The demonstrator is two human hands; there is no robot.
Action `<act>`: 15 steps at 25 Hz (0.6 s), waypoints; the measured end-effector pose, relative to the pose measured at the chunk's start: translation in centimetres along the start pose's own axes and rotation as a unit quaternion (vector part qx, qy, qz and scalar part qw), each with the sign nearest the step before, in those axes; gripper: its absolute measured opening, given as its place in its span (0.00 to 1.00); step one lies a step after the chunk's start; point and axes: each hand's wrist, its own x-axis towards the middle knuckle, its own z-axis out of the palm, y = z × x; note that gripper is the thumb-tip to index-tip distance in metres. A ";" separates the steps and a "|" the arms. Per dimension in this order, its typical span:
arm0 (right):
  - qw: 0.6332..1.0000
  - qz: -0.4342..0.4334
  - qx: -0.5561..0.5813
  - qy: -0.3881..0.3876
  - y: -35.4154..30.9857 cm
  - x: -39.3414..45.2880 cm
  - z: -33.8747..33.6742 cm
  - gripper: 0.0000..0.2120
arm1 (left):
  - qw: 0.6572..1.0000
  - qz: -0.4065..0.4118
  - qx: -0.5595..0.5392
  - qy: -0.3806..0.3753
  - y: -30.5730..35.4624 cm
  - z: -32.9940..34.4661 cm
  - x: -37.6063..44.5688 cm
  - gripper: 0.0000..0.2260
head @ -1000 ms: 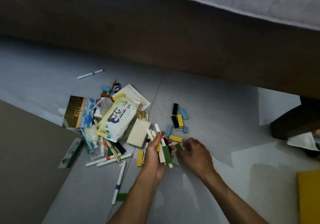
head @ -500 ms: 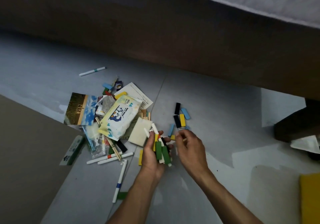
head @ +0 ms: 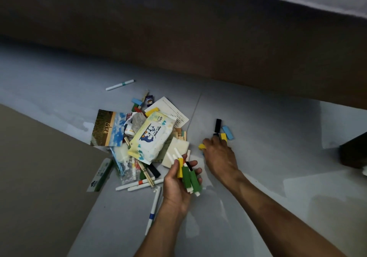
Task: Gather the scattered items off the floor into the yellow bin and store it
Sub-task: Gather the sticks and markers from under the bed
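Scattered items lie in a heap on the floor [head: 258, 117] at centre frame: a baby-wipes pack [head: 153, 137], photo cards [head: 108, 127], white markers [head: 139, 184] and small coloured blocks [head: 226, 132] off to the right of the pile. No yellow bin shows in this frame. The left hand [head: 178, 183] is cupped half-closed around a bundle of green and yellow blocks and white markers [head: 188, 174]. The right hand [head: 217, 153] reaches palm-down over the loose blocks, a yellow block [head: 202, 146] at its thumb; whether it has one pinched I cannot tell. These pieces look light, stiff and smooth, likely to slip from a full hand, so pinch each block by its long sides. The wipes pack looks soft; grip it across the middle.
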 end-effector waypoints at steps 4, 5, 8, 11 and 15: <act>0.992 -0.109 -0.049 -0.048 1.0 -1.3 0.7 0.11 | 1.000 0.013 0.001 0.011 0.6 -0.1 -0.2 0.18; 0.990 -0.117 -0.067 -0.047 1.4 -2.3 1.1 0.11 | 1.000 0.019 0.001 0.013 0.7 -0.2 -0.2 0.18; 0.996 -0.066 -0.039 -0.047 2.4 -4.3 1.6 0.13 | 1.000 0.014 0.009 0.018 0.1 0.7 0.1 0.21; 0.968 0.018 0.236 0.085 2.0 -5.8 -1.1 0.09 | 1.000 0.006 -0.003 0.017 -0.8 2.2 0.2 0.26; 0.930 -0.067 0.355 0.071 -1.9 -8.6 -5.2 0.18 | 0.996 -0.024 -0.061 -0.056 -0.9 3.2 0.0 0.25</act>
